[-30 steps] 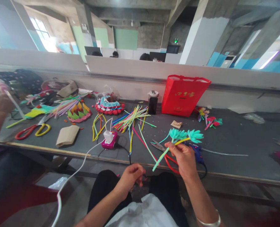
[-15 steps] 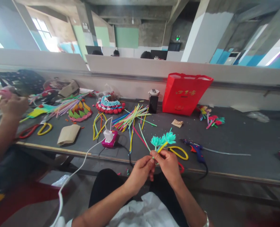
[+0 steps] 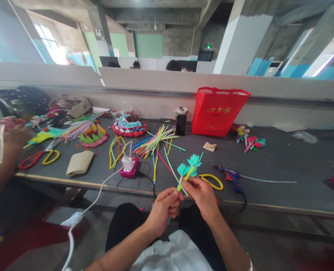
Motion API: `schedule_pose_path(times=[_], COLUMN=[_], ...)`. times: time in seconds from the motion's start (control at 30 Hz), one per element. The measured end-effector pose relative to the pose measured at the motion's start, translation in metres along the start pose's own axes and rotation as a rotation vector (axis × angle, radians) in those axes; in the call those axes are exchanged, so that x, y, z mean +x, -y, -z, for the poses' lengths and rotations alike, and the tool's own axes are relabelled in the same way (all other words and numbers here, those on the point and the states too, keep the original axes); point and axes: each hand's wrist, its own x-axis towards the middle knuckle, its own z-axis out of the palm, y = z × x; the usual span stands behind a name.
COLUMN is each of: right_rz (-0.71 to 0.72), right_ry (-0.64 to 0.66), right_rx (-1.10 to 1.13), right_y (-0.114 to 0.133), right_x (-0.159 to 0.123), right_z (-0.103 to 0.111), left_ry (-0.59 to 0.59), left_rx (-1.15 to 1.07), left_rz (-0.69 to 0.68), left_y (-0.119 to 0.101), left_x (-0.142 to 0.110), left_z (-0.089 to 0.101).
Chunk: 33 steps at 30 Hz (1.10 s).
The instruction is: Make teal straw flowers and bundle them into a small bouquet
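Note:
Turquoise craft flowers (image 3: pixel 194 160) with thin green and yellow stems are held up over the front edge of the table. My left hand (image 3: pixel 165 207) pinches the lower ends of these stems between thumb and fingers. Just to the right, my right hand (image 3: pixel 202 195) has its thumb and fingers closed on the stems below the flower heads. Behind the right hand lies a pair of scissors, its yellow handle (image 3: pixel 216 184) showing and the rest mostly hidden. A blue glue gun (image 3: pixel 234 178) with a long clear glue stick rests further right.
Coloured straw-like sticks (image 3: pixel 162 139) lie in a heap behind a magenta power socket (image 3: pixel 129 169) with a white plug and cable. A red bag (image 3: pixel 217 113) and a dark bottle (image 3: pixel 181 122) stand at the back. On the left, a co-worker's hands (image 3: pixel 11 135) hold something pink.
The flowers have come more upright and slightly left, with their crossed green and yellow stems now showing. My left hand has shifted a little down and left along the stems.

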Motion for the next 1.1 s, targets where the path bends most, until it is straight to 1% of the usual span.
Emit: schedule_pose_path(times=[0.1, 0.2, 0.4, 0.6, 0.9, 1.1], right_rz=[-0.004, -0.008, -0.017, -0.064, -0.179, -0.167], right_ry=[-0.046, -0.078, -0.135, -0.139, -0.090, -0.153], right_rx=[0.011, 0.026, 0.096, 0.267, 0.574, 0.666], right_y=[0.000, 0.001, 0.001, 0.001, 0.003, 0.002], right_x=[0.000, -0.001, -0.004, -0.009, -0.013, -0.017], right_z=[-0.001, -0.003, -0.015, -0.027, -0.027, -0.025], left_ry=[0.027, 0.025, -0.077, -0.087, -0.159, -0.151], left_rx=[-0.012, -0.004, -0.019, -0.044, -0.052, 0.050], left_rz=[0.011, -0.014, -0.129, -0.141, -0.162, -0.154], left_y=[-0.001, -0.001, 0.000, 0.000, 0.002, 0.004], left_x=[-0.001, -0.002, -0.002, -0.005, -0.005, -0.008], left_z=[0.000, -0.001, -0.001, -0.002, -0.005, -0.007])
